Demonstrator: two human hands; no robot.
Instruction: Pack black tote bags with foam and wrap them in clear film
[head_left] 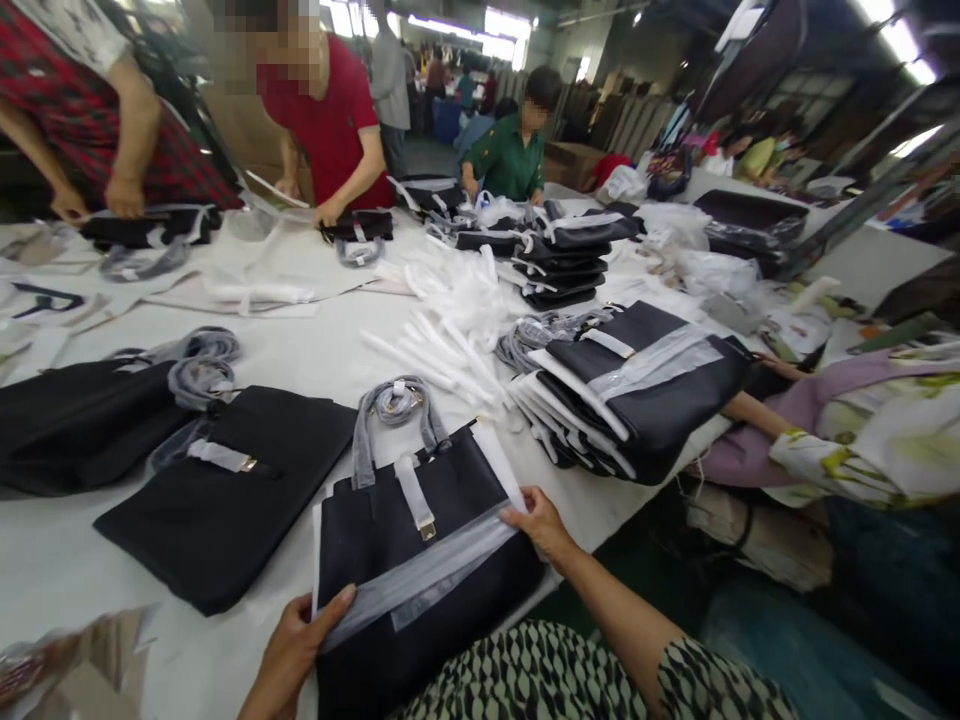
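Note:
A black handbag [420, 540] with wrapped grey handles and a strap with a gold clasp lies at the table's near edge on a white sheet. A clear film band crosses its front. My left hand [296, 645] grips the bag's lower left edge, thumb on the film. My right hand [541, 525] holds the bag's right edge, fingers curled over it.
Two more black bags [225, 490] lie to the left. A stack of bags [637, 390] sits to the right, beside white paper rolls [450, 340]. Co-workers in red [330, 110], green and a pale sleeve [825, 420] handle bags around the white table [315, 340].

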